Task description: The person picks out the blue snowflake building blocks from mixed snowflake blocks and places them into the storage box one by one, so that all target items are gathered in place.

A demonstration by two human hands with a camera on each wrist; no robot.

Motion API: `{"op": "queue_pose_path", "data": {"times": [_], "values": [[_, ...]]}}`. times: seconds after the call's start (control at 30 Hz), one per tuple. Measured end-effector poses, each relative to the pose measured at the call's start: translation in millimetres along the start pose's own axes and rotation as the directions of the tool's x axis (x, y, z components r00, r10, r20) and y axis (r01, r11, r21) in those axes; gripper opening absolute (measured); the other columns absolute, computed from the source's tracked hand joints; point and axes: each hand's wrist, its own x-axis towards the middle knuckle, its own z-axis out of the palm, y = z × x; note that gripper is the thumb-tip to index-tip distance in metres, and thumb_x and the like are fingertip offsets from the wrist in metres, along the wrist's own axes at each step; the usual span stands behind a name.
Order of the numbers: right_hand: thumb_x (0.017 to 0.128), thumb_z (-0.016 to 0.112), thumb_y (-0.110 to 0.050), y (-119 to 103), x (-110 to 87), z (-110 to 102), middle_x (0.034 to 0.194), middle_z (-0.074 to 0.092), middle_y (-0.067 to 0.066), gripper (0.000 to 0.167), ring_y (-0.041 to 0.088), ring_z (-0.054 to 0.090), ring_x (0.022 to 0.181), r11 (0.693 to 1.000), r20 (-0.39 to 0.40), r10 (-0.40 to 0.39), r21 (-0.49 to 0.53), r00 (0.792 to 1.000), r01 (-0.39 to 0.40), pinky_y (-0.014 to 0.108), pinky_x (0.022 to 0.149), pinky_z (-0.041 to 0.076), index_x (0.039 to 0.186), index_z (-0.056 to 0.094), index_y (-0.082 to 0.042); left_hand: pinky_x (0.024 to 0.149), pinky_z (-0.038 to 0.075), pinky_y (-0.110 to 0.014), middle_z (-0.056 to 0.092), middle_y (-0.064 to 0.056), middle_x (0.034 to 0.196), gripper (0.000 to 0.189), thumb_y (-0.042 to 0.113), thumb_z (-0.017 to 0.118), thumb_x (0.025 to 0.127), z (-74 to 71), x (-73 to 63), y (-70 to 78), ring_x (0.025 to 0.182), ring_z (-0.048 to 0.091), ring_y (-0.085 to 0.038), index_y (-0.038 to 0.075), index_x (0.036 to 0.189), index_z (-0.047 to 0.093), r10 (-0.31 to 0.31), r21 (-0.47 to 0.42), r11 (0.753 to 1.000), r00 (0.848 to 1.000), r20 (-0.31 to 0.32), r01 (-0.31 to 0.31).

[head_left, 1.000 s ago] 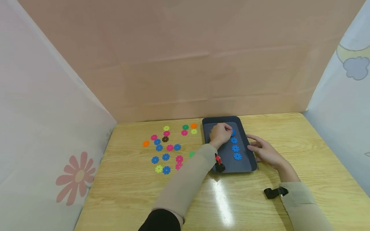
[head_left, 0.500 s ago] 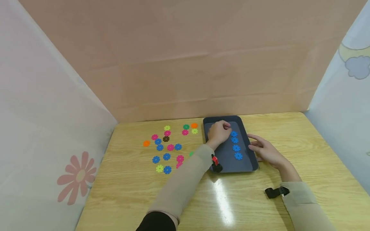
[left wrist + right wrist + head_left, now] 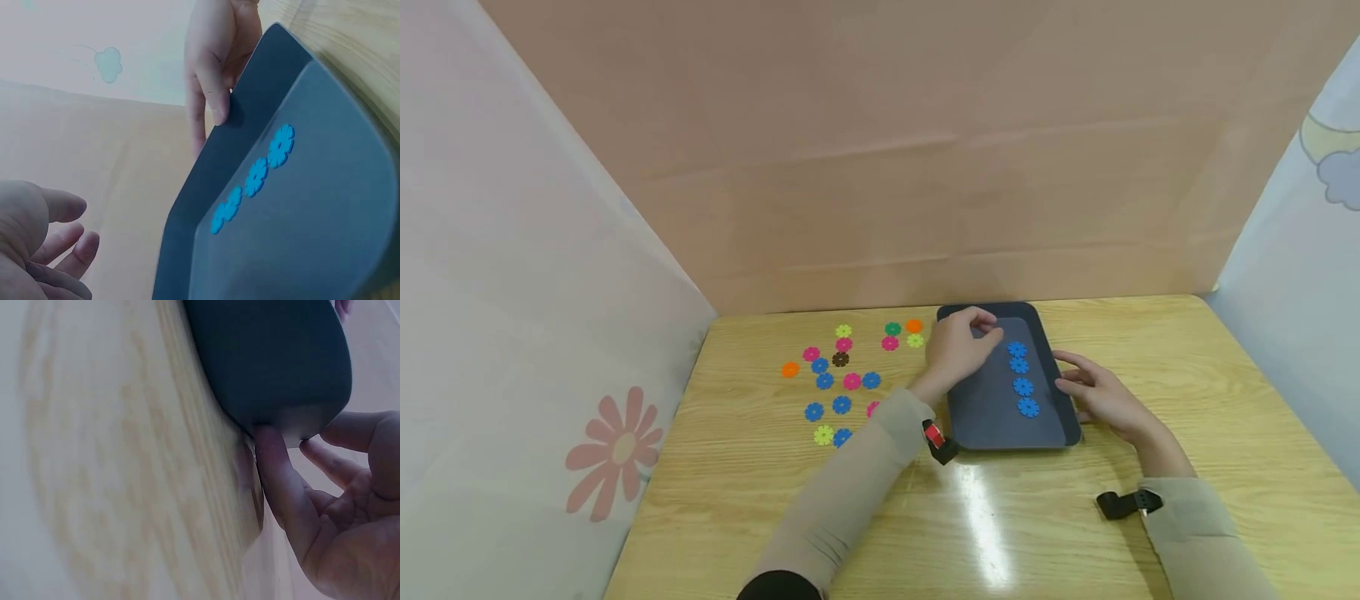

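Note:
A dark grey tray (image 3: 988,421) stands on the table with several blue flower-shaped discs (image 3: 1023,387) in a column along its right side. Over the tray's upper left part is my left hand (image 3: 961,346), its thumb and fingers apart; the left wrist view shows nothing between them. My right hand (image 3: 1108,400) is at the tray's right side. In the right wrist view the fingertips of that hand (image 3: 356,531) touch the tray's outer wall (image 3: 287,419), with the fingers spread and not wrapped round it.
Left of the tray, loose flower discs lie scattered on the wooden table, among them pink (image 3: 852,382), blue (image 3: 842,405), yellow (image 3: 823,435), orange (image 3: 790,369), green (image 3: 892,329) and brown (image 3: 840,359) ones. My left sleeve (image 3: 835,492) covers some. A brown backdrop (image 3: 880,208) rises behind.
My left hand has let go of the farthest blue disc, which now lies at the column's top, and has drawn back to the left. My right hand stays at the tray's side.

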Motion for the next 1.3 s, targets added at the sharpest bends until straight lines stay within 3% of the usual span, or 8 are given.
{"op": "queue_pose_path", "data": {"times": [0.2, 0.33, 0.53, 0.77, 0.97, 1.07, 1.17, 1.3], "values": [[0.110, 0.054, -0.021, 1, 0.9, 0, 0.150, 0.035, 0.039, 0.067, 0.046, 0.060, 0.118, 1.000, 0.001, 0.001, -0.001, 1.000, -0.001, 0.047, 0.078, 0.061, 0.167, 0.019, -0.012, 0.061, 0.045, -0.025, 0.070, 0.016, 0.098, 0.025, 0.038, 0.073, 0.098, -25.5, -16.3, -10.9, 0.074, 0.058, -0.004, 0.021, 0.116, 0.074, -0.005, 0.005, 1.000, 1.000, 0.022, 0.005], [0.110, 0.053, -0.021, 2, 1.3, -1, 0.150, 0.034, 0.039, 0.067, 0.045, 0.060, 0.117, 1.000, -0.001, 0.001, -0.007, 1.000, -0.001, 0.047, 0.077, 0.061, 0.167, 0.018, -0.012, 0.053, 0.039, -0.027, 0.070, 0.015, 0.100, 0.026, 0.038, 0.072, 0.099, -41.2, -25.3, -26.6, 0.062, 0.055, -0.009, 0.019, 0.117, 0.074, 0.006, 0.013, 1.000, 1.000, 0.026, -0.006], [0.110, 0.053, -0.021, 2, 1.1, -2, 0.150, 0.034, 0.040, 0.067, 0.045, 0.062, 0.115, 1.000, 0.001, -0.008, -0.004, 1.000, 0.008, 0.047, 0.077, 0.061, 0.167, 0.017, -0.011, 0.048, 0.036, -0.028, 0.071, 0.015, 0.103, 0.029, 0.038, 0.072, 0.098, -63.4, -35.8, -52.1, 0.061, 0.055, -0.013, 0.018, 0.119, 0.075, -0.016, 0.055, 0.998, 1.000, 0.003, 0.016], [0.110, 0.053, -0.020, 2, 1.1, -2, 0.150, 0.034, 0.040, 0.067, 0.043, 0.064, 0.112, 1.000, 0.004, -0.008, -0.001, 1.000, 0.008, 0.047, 0.077, 0.061, 0.167, 0.018, -0.011, 0.056, 0.046, -0.029, 0.073, 0.005, 0.110, 0.031, 0.034, 0.073, 0.098, -83.5, -47.1, -83.8, 0.083, 0.067, -0.018, 0.013, 0.121, 0.075, -0.044, 0.091, 0.995, 0.999, -0.005, 0.045], [0.110, 0.053, -0.020, 2, 0.1, -2, 0.149, 0.035, 0.041, 0.068, 0.041, 0.065, 0.110, 1.000, 0.005, -0.012, 0.003, 1.000, 0.012, 0.047, 0.076, 0.061, 0.166, 0.017, -0.010, 0.048, 0.039, -0.030, 0.072, 0.002, 0.110, 0.033, 0.034, 0.072, 0.098, -98.2, -57.2, -106.3, 0.061, 0.056, -0.016, 0.012, 0.123, 0.074, -0.098, 0.074, 0.992, 0.995, -0.006, 0.098], [0.110, 0.053, -0.021, 1, -0.6, -2, 0.148, 0.036, 0.040, 0.068, 0.040, 0.066, 0.109, 1.000, 0.006, -0.015, 0.007, 1.000, 0.015, 0.047, 0.076, 0.061, 0.166, 0.017, -0.010, 0.054, 0.044, -0.030, 0.072, 0.000, 0.110, 0.034, 0.033, 0.073, 0.097, -103.2, -62.6, -116.8, 0.068, 0.060, -0.015, 0.010, 0.123, 0.074, -0.119, 0.079, 0.990, 0.993, -0.006, 0.119], [0.110, 0.053, -0.021, 0, -1.4, -2, 0.148, 0.036, 0.040, 0.068, 0.039, 0.066, 0.108, 1.000, 0.008, -0.015, 0.013, 1.000, 0.015, 0.048, 0.076, 0.061, 0.167, 0.017, -0.010, 0.069, 0.052, -0.035, 0.072, -0.002, 0.109, 0.035, 0.033, 0.076, 0.096, -105.3, -67.3, -127.1, 0.085, 0.066, -0.017, 0.009, 0.121, 0.075, -0.142, 0.108, 0.984, 0.990, -0.003, 0.141], [0.110, 0.053, -0.021, -2, -2.4, -2, 0.148, 0.036, 0.040, 0.068, 0.038, 0.067, 0.108, 1.000, 0.009, -0.014, 0.020, 1.000, 0.014, 0.048, 0.076, 0.061, 0.166, 0.017, -0.009, 0.083, 0.053, -0.041, 0.072, -0.002, 0.110, 0.039, 0.036, 0.080, 0.092, -104.7, -72.0, -139.6, 0.099, 0.067, -0.021, 0.009, 0.121, 0.075, -0.181, 0.156, 0.972, 0.983, 0.014, 0.177]]}}
